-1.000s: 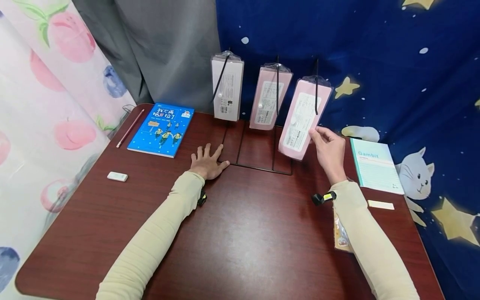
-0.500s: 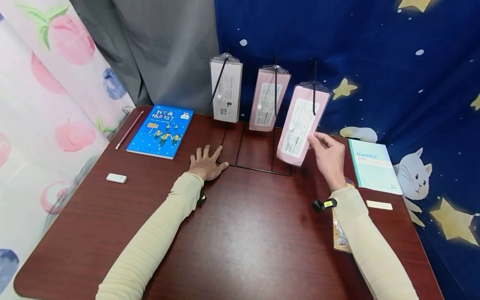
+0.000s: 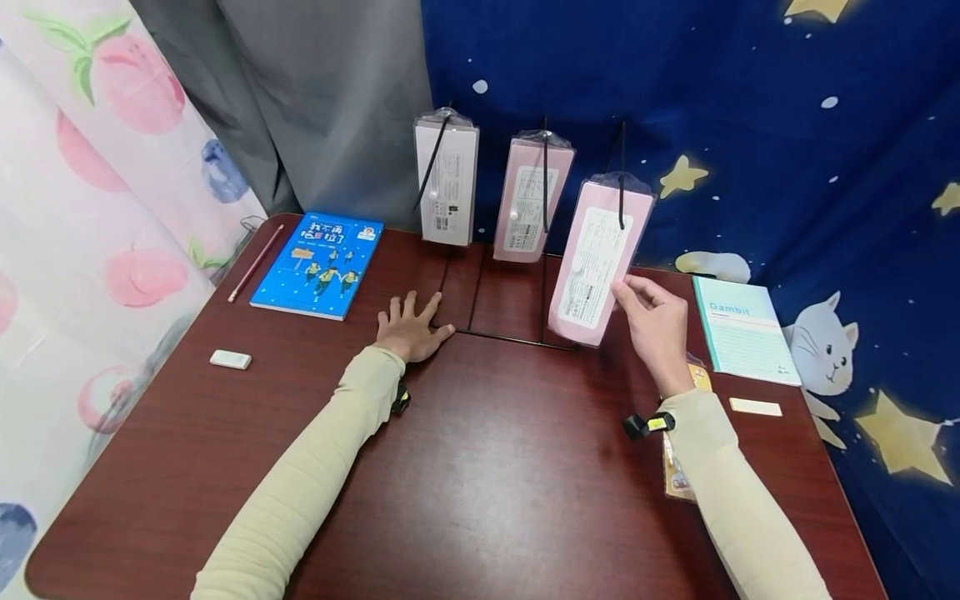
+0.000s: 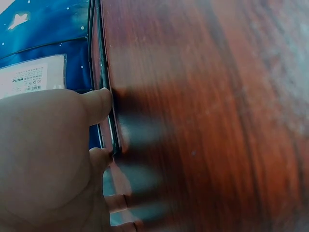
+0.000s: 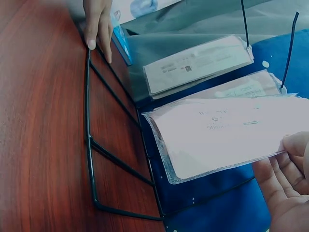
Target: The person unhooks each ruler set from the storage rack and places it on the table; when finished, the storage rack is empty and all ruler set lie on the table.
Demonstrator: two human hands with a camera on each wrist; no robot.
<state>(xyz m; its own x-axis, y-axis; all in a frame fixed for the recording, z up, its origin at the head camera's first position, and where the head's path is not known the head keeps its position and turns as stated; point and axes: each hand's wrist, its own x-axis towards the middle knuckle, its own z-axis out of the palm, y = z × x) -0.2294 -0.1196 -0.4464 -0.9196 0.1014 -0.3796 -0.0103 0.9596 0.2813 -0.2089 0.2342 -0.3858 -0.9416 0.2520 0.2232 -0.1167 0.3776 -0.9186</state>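
In the head view, a black wire rack (image 3: 504, 337) stands on the table with three flat plastic-wrapped packages hanging from its hooks. My right hand (image 3: 654, 329) pinches the right edge of the nearest one, a pink package (image 3: 596, 258) with a white label. That package hangs tilted, its clear top flap still around the hook. A second pink package (image 3: 531, 200) and a white package (image 3: 447, 183) hang to its left. With fingers spread, my left hand (image 3: 408, 329) rests at the rack's front left corner, its thumb touching the base wire (image 4: 107, 72) in the left wrist view.
A blue book (image 3: 318, 265) and a pencil (image 3: 255, 262) lie at the left, near a white eraser (image 3: 230, 359). On the right are a Gambit notebook (image 3: 745, 329), a pale bar (image 3: 755, 407) and an orange-brown packet (image 3: 701, 377) partly under my right forearm. Curtains hang behind.
My right hand has drawn the nearest pink package forward and slightly down, closer to its hook's tip. The left hand keeps its place on the rack base. The head view has shifted slightly.
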